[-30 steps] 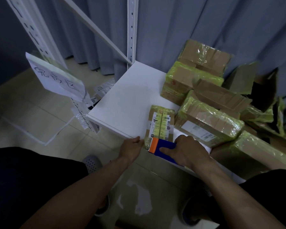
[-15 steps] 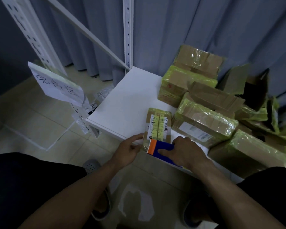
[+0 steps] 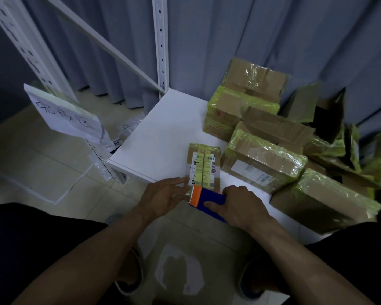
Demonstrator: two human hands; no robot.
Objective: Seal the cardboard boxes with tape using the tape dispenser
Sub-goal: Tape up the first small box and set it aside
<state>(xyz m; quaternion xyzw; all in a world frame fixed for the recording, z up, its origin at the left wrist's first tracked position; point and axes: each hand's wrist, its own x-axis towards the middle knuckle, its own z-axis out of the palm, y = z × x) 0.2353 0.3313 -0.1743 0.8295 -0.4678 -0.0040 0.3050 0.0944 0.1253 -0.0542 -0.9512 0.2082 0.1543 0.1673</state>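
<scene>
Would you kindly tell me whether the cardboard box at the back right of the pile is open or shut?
Open: the box has its flaps standing up, and its dark interior shows between them.

Grey curtain [image 3: 273, 40], tiled floor [image 3: 31, 155], white shelf [image 3: 163, 133]

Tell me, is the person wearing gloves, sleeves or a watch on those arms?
No gloves: the left hand and right hand are bare. The left forearm and right forearm are bare too, with no sleeve, watch or bracelet in view. Rings cannot be made out in this dim light.
</scene>
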